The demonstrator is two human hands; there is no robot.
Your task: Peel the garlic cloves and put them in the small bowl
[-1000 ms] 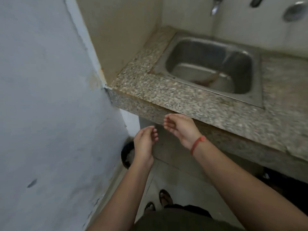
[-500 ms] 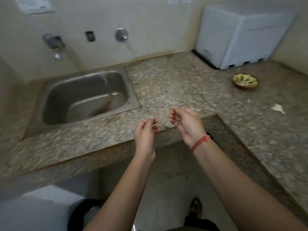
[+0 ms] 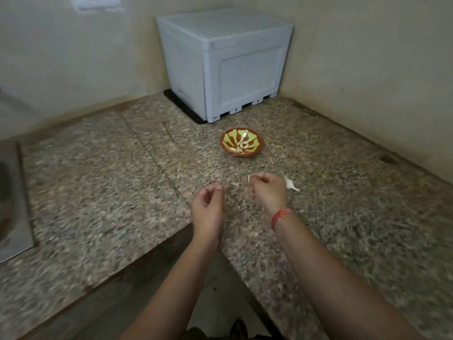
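A small brown bowl [image 3: 242, 142] with a green and yellow pattern sits on the granite counter [image 3: 122, 192], in front of the white box. A white garlic piece [image 3: 291, 185] lies on the counter just right of my right hand [image 3: 268, 191]. That hand hovers over the counter with its fingers curled in, below the bowl in the frame. A tiny white sliver shows at its fingertips; I cannot tell what it is. My left hand [image 3: 208, 207] hangs beside it near the counter's inner corner, fingers loosely curled around nothing visible.
A white plastic box [image 3: 228, 62] stands in the back corner against the walls. The steel sink's rim [image 3: 14, 217] shows at the far left. The L-shaped counter wraps around me, its front edge running under my forearms. A red thread circles my right wrist.
The view swung right, from the wall and sink to the counter corner with the bowl. Both hands moved from below the counter edge to over the counter, close to the garlic piece.
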